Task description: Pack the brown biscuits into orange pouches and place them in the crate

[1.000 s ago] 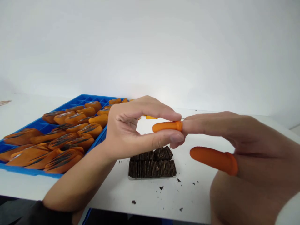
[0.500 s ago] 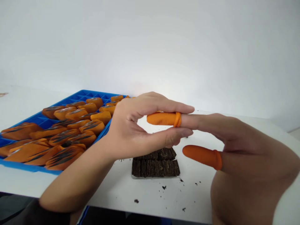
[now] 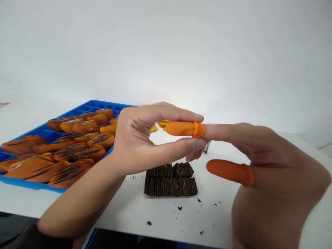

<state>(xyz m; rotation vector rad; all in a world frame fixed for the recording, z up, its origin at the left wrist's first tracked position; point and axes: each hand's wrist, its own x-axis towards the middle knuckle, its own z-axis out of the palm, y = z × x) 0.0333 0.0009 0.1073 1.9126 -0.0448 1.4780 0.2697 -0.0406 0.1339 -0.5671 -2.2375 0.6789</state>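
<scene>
My left hand [image 3: 145, 138] pinches an orange rubber finger cot [image 3: 184, 128] that sits on the index finger of my right hand [image 3: 261, 162]; thumb below and fingers above the cot's rolled rim. My right index finger points left, extended. A second orange finger cot [image 3: 228, 171] covers my right thumb, which sticks out to the left below. The other right fingers are hidden behind the palm. Both hands hover above the white table [image 3: 181, 211], over a dark brown block of stacked ridged pieces [image 3: 169, 181].
A blue compartment tray [image 3: 49, 133] on the left holds several orange parts with dark streaks [image 3: 72, 152]. A few small orange pieces [image 3: 158, 125] lie behind my left hand. Dark crumbs [image 3: 178, 208] dot the table near its front edge. A plain white wall stands behind.
The cot has gone further onto my right index finger, then bunched with wrinkles near its rim. My left hand's pinch has slid right along it. Both hands rose slightly.
</scene>
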